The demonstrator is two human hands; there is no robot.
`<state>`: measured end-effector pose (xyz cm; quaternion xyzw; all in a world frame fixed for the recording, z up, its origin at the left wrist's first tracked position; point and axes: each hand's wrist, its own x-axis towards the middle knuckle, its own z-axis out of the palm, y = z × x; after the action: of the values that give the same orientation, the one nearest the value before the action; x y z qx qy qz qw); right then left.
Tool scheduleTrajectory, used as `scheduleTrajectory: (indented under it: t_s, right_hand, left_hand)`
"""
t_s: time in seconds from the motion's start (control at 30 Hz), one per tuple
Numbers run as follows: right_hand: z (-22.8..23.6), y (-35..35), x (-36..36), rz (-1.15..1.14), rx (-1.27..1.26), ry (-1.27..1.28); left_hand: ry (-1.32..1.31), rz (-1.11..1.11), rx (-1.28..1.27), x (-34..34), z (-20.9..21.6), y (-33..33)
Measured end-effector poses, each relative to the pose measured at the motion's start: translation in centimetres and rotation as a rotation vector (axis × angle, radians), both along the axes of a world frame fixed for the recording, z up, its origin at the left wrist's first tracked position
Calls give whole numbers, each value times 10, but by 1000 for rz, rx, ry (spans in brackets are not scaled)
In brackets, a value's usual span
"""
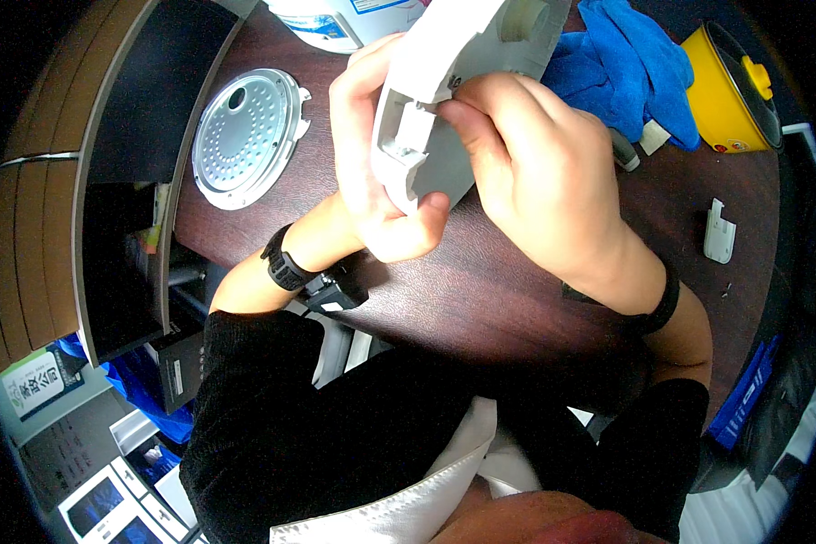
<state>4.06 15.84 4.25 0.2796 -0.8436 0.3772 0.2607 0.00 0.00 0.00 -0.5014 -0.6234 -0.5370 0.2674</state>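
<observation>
My left hand grips a white plastic appliance housing from its left side, holding it tilted above the table. The thumb lies along its lower edge, and an open recess faces up between the fingers. My right hand is closed in a pinch against the housing, beside a small dark screw or hole. Whatever its fingertips hold, if anything, is hidden. To the left of my left hand, a round, light grey perforated lid with one larger hole rests on the table.
A blue cloth lies behind my right hand, against a yellow pot with a dark lid. Farther right are a small white plastic cover and tiny loose bits. A white tub stands at the back; a dark shelf unit borders the left.
</observation>
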Motion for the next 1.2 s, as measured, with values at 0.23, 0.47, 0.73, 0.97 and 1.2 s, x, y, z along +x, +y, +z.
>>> scheduleTrajectory:
  t_s: [0.23,0.47,0.73,0.97,1.2]
  right_hand:
    - [-1,-1,0,6,-178,-291]
    - [7,14,-7,36,-78,-312]
    - [8,10,0,-17,24,-81]
    - [-13,1,-11,162,-382,-322]
    - [7,16,-8,307,-602,-932]
  left_hand:
    - [147,-22,27,-24,-16,6]
    - [123,7,12,-12,-9,5]
    - [108,27,-8,-8,-4,6]
    - [112,42,-12,-6,-4,7]
    - [107,57,-17,-3,-1,5]
